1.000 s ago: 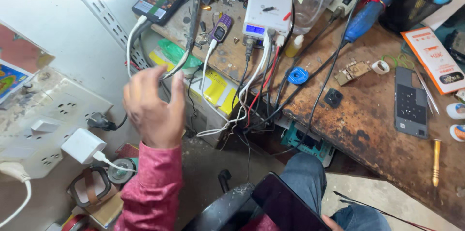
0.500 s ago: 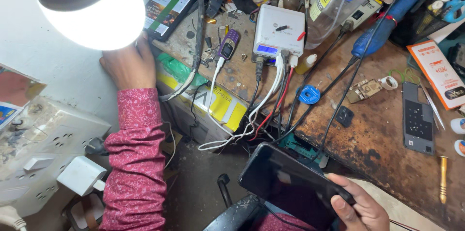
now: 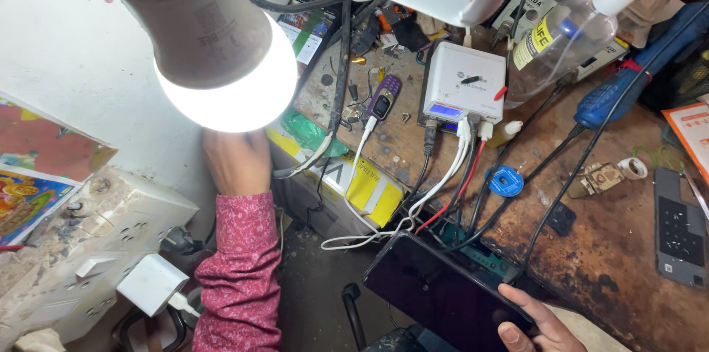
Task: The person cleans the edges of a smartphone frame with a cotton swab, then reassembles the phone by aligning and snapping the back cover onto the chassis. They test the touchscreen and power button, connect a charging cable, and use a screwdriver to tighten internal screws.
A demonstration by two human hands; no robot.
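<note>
Down low, the right hand point(image 3: 535, 322) clamps one black smartphone point(image 3: 443, 294) by its lower right corner, thumb on the dark glass and fingers under the edge. Its long axis runs diagonally, from the grip up and left toward the hanging cables, screen facing up. Just one phone sits in that grip; a second, a purple keypad phone point(image 3: 383, 97), lies well above it on the wooden bench point(image 3: 605, 248), and a third, a grey handset point(image 3: 679, 228), lies up and right of the grip. The left hand point(image 3: 236, 160), in a pink patterned sleeve point(image 3: 236, 278), reaches up beneath the single lit bulb point(image 3: 221, 56); its fingers are lost in the glare, so whether they close on anything cannot be told. One white box point(image 3: 465, 86) with several plugged cables stands above the held phone, and one clear spray bottle point(image 3: 569, 34) beside that.
</note>
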